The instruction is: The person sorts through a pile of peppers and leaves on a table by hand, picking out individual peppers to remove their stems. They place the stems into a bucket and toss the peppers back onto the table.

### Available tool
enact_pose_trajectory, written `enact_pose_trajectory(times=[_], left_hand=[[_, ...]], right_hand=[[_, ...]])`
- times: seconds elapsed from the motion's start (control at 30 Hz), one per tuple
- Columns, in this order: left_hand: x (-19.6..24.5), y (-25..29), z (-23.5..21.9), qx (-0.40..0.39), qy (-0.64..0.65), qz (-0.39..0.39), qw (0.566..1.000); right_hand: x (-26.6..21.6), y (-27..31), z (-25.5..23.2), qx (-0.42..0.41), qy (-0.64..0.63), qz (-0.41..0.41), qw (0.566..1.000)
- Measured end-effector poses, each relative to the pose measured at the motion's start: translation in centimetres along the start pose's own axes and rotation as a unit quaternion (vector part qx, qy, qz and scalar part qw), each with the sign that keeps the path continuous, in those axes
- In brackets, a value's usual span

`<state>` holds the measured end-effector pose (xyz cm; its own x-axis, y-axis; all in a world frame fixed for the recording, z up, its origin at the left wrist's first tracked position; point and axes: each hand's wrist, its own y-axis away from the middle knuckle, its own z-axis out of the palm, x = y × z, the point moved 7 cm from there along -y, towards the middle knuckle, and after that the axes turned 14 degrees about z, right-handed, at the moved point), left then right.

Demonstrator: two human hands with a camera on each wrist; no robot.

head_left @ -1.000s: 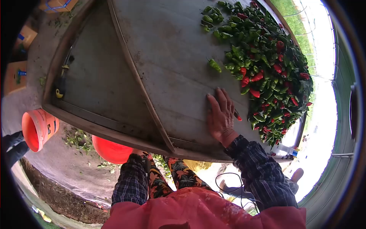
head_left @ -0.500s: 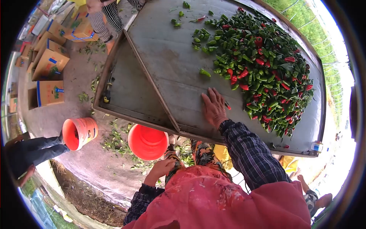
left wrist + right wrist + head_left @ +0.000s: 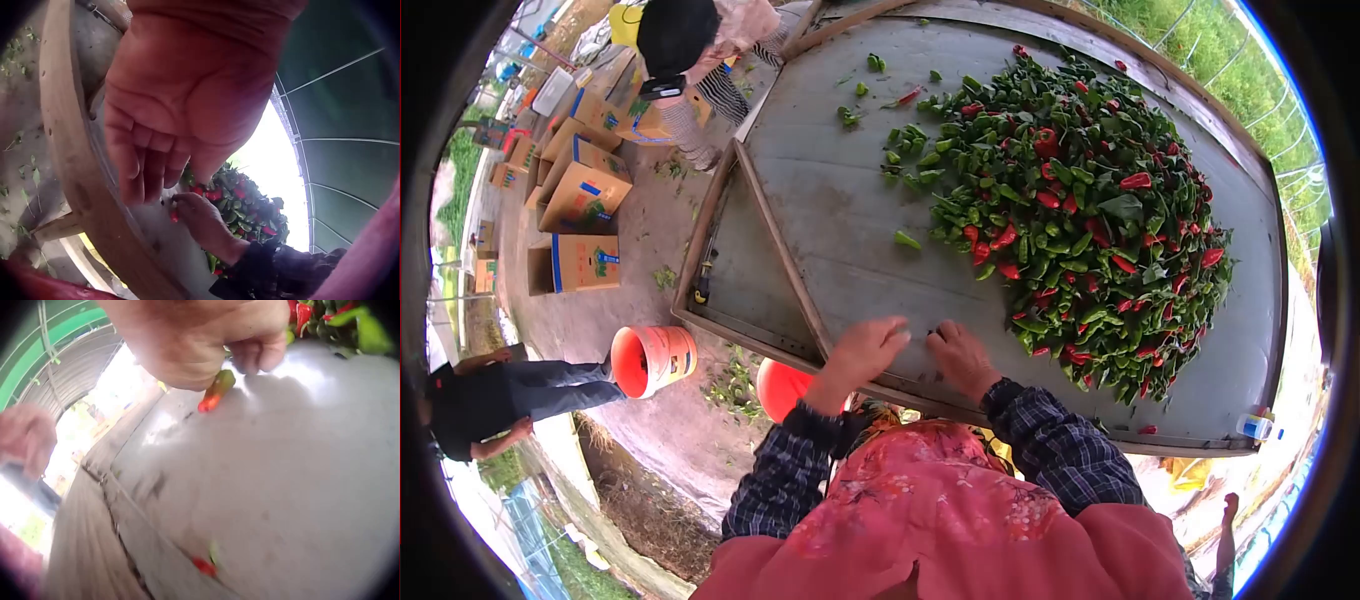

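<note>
While the right grip [image 3: 963,358] pinches a red-green pepper [image 3: 218,391], one end hidden, left grip [image 3: 864,351] relaxed nearby

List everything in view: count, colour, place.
Table: one, grey, centre
Chili peppers: many, green and red, table's right
Held pepper: one, green and orange, in right hand
Bottle: one, white, table's near right corner
Buckets: two, orange, floor, left
Cardboard boxes: several, brown, upper left
Leaves: scattered, green, floor, left
Bystanders: at least two, dark and striped clothes, left
Sleeves: two, dark plaid, lower centre
Left hand: one, bare, above table's near edge
Right hand: one, bare, over table
</note>
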<state>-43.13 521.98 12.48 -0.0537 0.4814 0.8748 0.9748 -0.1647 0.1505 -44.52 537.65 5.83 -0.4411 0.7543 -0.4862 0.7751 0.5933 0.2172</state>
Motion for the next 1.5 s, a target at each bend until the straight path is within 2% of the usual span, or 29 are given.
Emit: enact_pose_trajectory(times=[0.07,0.13,0.27,0.3,0.33,0.4,0.47,0.5,0.53,0.6,0.67,0.7,0.77,0.8,0.83,0.87,0.9,0.97,1.0,1.03,1.1,1.2,1.27,1.3,1.33,1.37,1.4,1.47,1.5], left_hand=[[0.7,-5.2,-0.2,0.022,-0.086,0.127,0.988],[2.3,-9.7,-0.3,0.038,-0.116,0.181,0.976],[1.9,-16.4,2.7,0.054,-0.167,0.223,0.959],[1.4,-17.8,3.5,0.058,-0.204,0.223,0.951],[0.8,-18.3,4.6,0.056,-0.196,0.226,0.953],[0.6,-19.6,6.1,0.040,-0.278,0.228,0.932],[0.3,-20.0,7.0,0.041,-0.292,0.235,0.926],[0.1,-19.8,7.2,0.041,-0.314,0.237,0.919],[-0.3,-19.3,7.4,0.034,-0.311,0.236,0.920],[-1.5,-19.2,7.4,-0.023,-0.315,0.169,0.934],[-1.9,-18.0,6.8,-0.049,-0.312,0.183,0.931],[-2.5,-17.2,6.7,-0.073,-0.309,0.196,0.928],[-3.0,-15.8,5.8,-0.058,-0.316,0.221,0.921],[-3.9,-15.3,5.5,-0.066,-0.301,0.182,0.934],[-5.0,-14.8,5.1,-0.076,-0.285,0.140,0.945],[-5.7,-14.3,4.8,-0.081,-0.278,0.139,0.947],[-6.3,-13.9,4.4,-0.082,-0.276,0.132,0.948],[-7.1,-13.4,4.0,-0.092,-0.250,0.128,0.955],[-7.3,-13.3,3.9,-0.093,-0.251,0.124,0.956],[-7.2,-13.4,3.8,-0.083,-0.257,0.135,0.953],[-6.7,-13.5,3.5,-0.069,-0.266,0.141,0.951],[-5.2,-13.7,2.4,-0.036,-0.208,0.136,0.968],[-3.2,-15.0,1.8,0.020,-0.047,0.120,0.991],[-2.9,-15.9,2.6,0.019,-0.049,0.116,0.992],[-2.0,-16.9,3.4,0.025,-0.067,0.150,0.986],[-1.2,-17.7,4.0,0.029,-0.084,0.186,0.979],[-1.1,-18.5,4.5,0.027,-0.083,0.184,0.979],[-2.6,-19.4,6.6,-0.071,-0.172,0.073,0.980],[-2.6,-19.5,6.8,-0.075,-0.168,0.069,0.980]], right_hand=[[-0.3,0.2,-1.2,-0.011,-0.004,0.002,1.000],[1.7,0.2,-4.3,0.072,-0.167,0.094,0.979],[6.5,-1.7,-11.7,0.198,-0.066,0.176,0.962],[7.4,-2.3,-12.8,0.199,-0.036,0.214,0.956],[7.6,-3.1,-13.2,0.197,0.002,0.217,0.956],[8.4,-4.5,-13.3,0.197,0.047,0.221,0.954],[8.9,-5.7,-10.9,0.137,0.156,0.206,0.956],[8.9,-5.9,-10.1,0.133,0.155,0.211,0.956],[8.9,-5.8,-9.0,0.125,0.148,0.236,0.952],[8.7,-5.9,-8.2,0.120,0.144,0.264,0.946],[8.2,-5.1,-7.3,0.097,0.100,0.301,0.944],[6.9,-4.7,-7.0,0.100,0.102,0.301,0.943],[3.7,-3.9,-5.3,0.050,0.054,0.262,0.962],[3.3,-3.1,-4.9,0.049,0.057,0.263,0.962],[2.9,-2.3,-3.9,0.033,-0.015,0.248,0.968],[2.5,-1.8,-3.1,0.012,-0.088,0.232,0.969],[1.9,-1.9,-3.9,0.005,-0.090,0.231,0.969],[3.3,-1.7,-6.9,0.015,-0.202,0.370,0.907],[3.6,-1.9,-9.1,0.073,-0.237,0.356,0.901],[4.5,-2.3,-10.3,0.070,-0.238,0.355,0.902],[6.1,-3.5,-14.0,0.146,-0.206,0.293,0.922],[8.1,-5.8,-16.0,0.147,-0.152,0.312,0.926],[8.6,-7.7,-15.8,0.176,-0.103,0.290,0.935],[8.6,-8.3,-15.6,0.209,-0.048,0.266,0.940],[10.2,-8.7,-13.0,0.177,0.018,0.282,0.943],[9.7,-8.3,-12.8,0.175,0.015,0.284,0.943],[8.7,-7.9,-12.2,0.130,0.033,0.297,0.946],[8.0,-5.8,-10.8,0.068,0.025,0.313,0.947],[8.0,-4.3,-10.6,0.062,0.025,0.316,0.947]])
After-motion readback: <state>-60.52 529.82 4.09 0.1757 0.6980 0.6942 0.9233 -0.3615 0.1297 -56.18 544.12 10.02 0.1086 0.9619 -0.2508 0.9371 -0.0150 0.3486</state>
